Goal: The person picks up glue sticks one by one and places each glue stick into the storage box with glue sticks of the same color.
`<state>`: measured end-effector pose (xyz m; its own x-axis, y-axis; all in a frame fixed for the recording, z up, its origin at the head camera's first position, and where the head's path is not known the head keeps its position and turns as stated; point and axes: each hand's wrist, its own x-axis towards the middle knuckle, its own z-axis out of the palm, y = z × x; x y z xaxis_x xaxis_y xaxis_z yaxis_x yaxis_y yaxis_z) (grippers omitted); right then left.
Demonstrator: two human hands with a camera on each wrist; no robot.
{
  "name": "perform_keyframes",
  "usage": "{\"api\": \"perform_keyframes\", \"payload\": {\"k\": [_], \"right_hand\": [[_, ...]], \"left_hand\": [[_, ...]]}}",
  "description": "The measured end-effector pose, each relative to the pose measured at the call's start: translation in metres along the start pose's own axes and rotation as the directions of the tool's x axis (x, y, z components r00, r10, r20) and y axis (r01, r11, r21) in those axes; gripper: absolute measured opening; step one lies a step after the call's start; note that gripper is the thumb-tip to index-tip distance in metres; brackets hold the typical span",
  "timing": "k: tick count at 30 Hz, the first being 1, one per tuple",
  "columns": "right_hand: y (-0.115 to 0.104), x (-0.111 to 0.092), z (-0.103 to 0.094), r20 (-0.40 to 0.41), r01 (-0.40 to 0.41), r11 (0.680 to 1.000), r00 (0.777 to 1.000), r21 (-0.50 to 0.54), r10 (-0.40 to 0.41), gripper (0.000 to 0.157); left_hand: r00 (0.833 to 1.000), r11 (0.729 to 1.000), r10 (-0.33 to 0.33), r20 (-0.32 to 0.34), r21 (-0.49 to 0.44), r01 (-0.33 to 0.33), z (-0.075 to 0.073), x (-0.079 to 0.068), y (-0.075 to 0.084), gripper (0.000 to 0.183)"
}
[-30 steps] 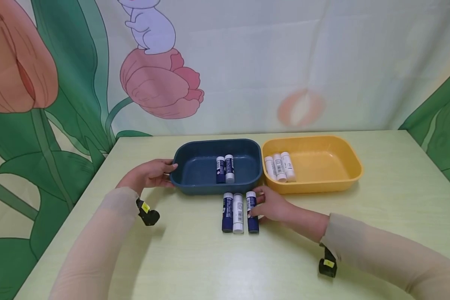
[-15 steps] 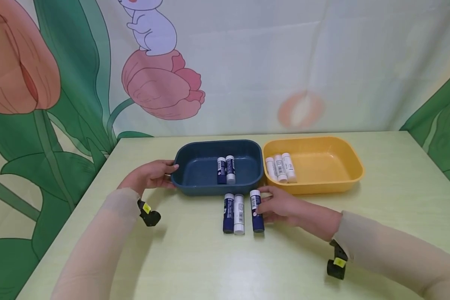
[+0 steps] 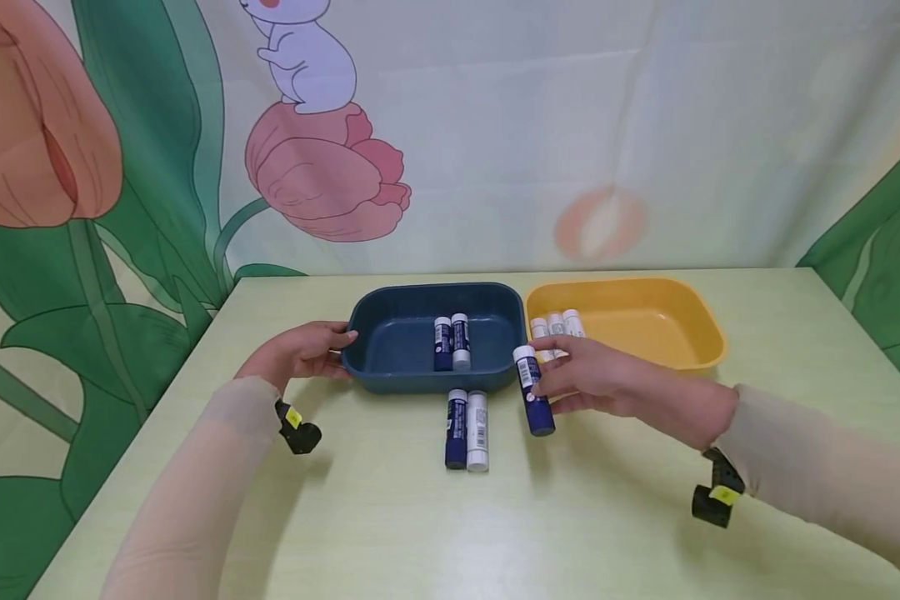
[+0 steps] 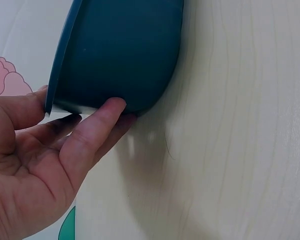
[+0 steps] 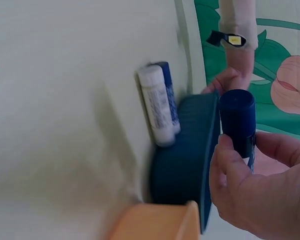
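My right hand (image 3: 596,377) pinches a dark blue glue stick (image 3: 534,393) with a white cap, tilted and lifted over the table in front of the gap between the two trays. In the right wrist view the blue end of that glue stick (image 5: 237,117) points up between thumb and fingers. At the left end of the navy tray (image 3: 432,382), my left hand (image 3: 307,348) holds the rim, thumb on top and fingers against the outer wall. Two blue-labelled glue sticks (image 3: 461,342) lie inside this tray. Before it lie a blue glue stick (image 3: 456,429) and a white glue stick (image 3: 477,432), side by side.
A yellow tray (image 3: 645,312) stands right beside the navy one. Several white glue sticks (image 3: 573,323) lie at its left end, partly hidden by my right hand. A printed curtain (image 3: 495,167) hangs behind the table (image 3: 390,517).
My right hand has lifted the blue glue stick off the table, moving it right and up, away from the other two, and tilting it. The left hand stays on the navy tray.
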<state>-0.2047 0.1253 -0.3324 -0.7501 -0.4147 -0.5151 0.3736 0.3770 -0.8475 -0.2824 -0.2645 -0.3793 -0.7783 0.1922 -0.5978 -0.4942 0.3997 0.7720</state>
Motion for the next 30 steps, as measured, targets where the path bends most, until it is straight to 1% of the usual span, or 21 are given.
{"api": "perform_keyframes", "payload": {"k": [8,13,15,18,20,22,26,30], "right_hand": [[-0.037,-0.005,-0.024,0.048,0.076,0.996,0.996,-0.038,-0.074,0.076],[-0.071,-0.003,-0.036,0.051,0.11,0.991,0.993,-0.073,-0.106,0.075],[-0.087,-0.001,-0.041,0.04,0.098,0.99,0.995,-0.099,-0.095,0.074],[-0.11,0.003,-0.047,0.0,0.069,0.986,0.998,-0.151,-0.07,0.072],[-0.123,0.007,-0.05,-0.032,0.042,0.983,0.998,-0.181,-0.048,0.073],[-0.134,0.011,-0.052,-0.048,0.022,0.979,0.998,-0.203,-0.032,0.074],[-0.147,0.025,-0.055,-0.053,-0.003,0.975,0.999,-0.224,-0.009,0.075],[-0.149,0.048,-0.053,-0.051,-0.024,0.978,0.999,-0.205,0.014,0.07]], "left_hand": [[1.0,1.0,-0.003,0.016,0.006,0.003,0.0,0.0,0.0,0.061],[1.0,1.0,-0.007,0.016,0.003,0.007,0.001,-0.001,0.0,0.06],[1.0,1.0,-0.008,0.016,0.003,0.008,0.001,-0.002,0.0,0.06],[1.0,1.0,-0.009,0.017,-0.002,0.009,0.001,-0.002,0.0,0.06],[1.0,1.0,-0.01,0.022,-0.007,0.01,0.001,-0.002,0.0,0.06],[1.0,1.0,-0.011,0.029,-0.015,0.012,0.0,-0.002,0.0,0.059],[0.999,1.0,-0.006,0.041,-0.027,0.007,0.0,-0.002,0.0,0.059],[1.0,0.999,-0.017,0.024,-0.041,0.018,-0.001,0.0,0.001,0.059]]}}
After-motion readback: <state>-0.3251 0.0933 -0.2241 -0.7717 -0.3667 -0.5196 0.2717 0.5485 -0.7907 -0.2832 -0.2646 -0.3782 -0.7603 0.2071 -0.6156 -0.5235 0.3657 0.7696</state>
